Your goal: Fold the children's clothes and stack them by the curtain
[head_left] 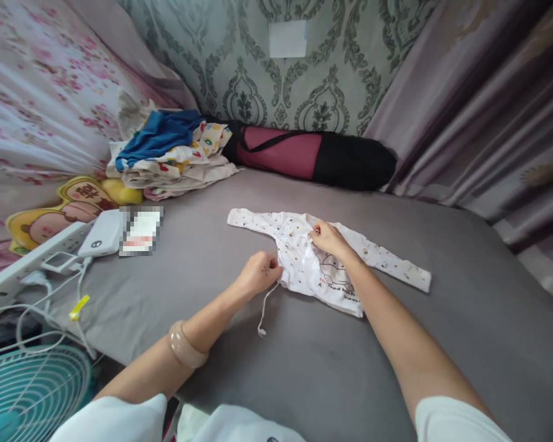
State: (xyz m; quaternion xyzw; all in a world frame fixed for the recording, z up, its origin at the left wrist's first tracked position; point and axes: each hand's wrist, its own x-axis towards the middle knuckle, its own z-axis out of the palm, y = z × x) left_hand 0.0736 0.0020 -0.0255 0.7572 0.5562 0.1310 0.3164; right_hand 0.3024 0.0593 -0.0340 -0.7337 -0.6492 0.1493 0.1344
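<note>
Only the head view here, looking down over a bed.

Flat on the grey bed sheet (304,368), about mid-bed, lies a small white long-sleeved baby top (299,261) with tiny coloured dots and a cartoon print on the front. Its long axis runs sleeve to sleeve, from far left to near right, with a slight slant. One sleeve points off to the far left and the other stretches out well to the right.

The left hand (258,273) sits at the left side edge of the baby top, fingers pinched together on the fabric right where a thin white tie string (266,310) hangs off and trails toward the near side. I honestly can't tell whether the pinch has the cloth, the string's root, or both. There's a beige bangle (186,345) on that wrist.

The right hand (328,238) is on top of the garment's chest, up by the neckline, fingertips closed on a little fold of cloth. So both hands are on the top: the left at its edge, the right over its middle. The body of the top lies between them and a bit to the near right of the right hand.

Other stuff: a pile of folded clothes with a blue cloth on top (166,150) at the far left, and a maroon and black roll bag (313,156) along the wall. On the left there's a yellow cartoon cushion (50,215), a white power strip (27,261) and a teal fan (32,387).
</note>
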